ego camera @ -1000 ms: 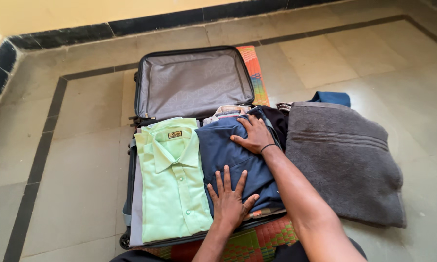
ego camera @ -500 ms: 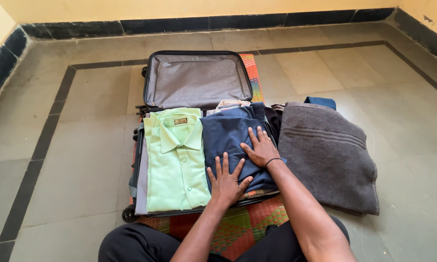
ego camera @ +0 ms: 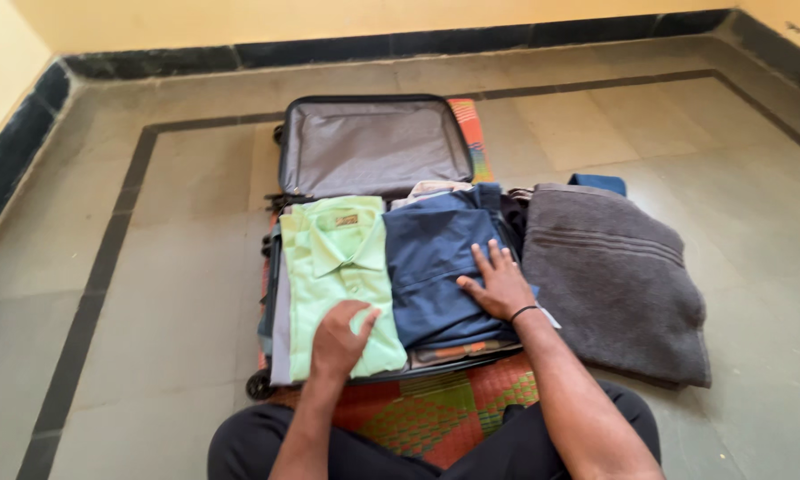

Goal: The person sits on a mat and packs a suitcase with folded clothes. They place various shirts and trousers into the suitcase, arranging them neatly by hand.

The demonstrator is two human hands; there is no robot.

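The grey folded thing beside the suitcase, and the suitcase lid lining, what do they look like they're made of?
The grey folded thing looks like thick terry or wool, matte and fuzzy, with woven ribbed bands near one edge; likely a towel or blanket. The lid lining looks like thin synthetic fabric, smooth with a faint sheen and light wrinkles.

Bright, even daylight, soft shadows, slight motion blur throughout, perhaps mild wide-angle bending at the edges

Small rectangular tan collar label [ego camera: 347, 220] inside the green shirt [ego camera: 342, 284], in the suitcase [ego camera: 373, 142].
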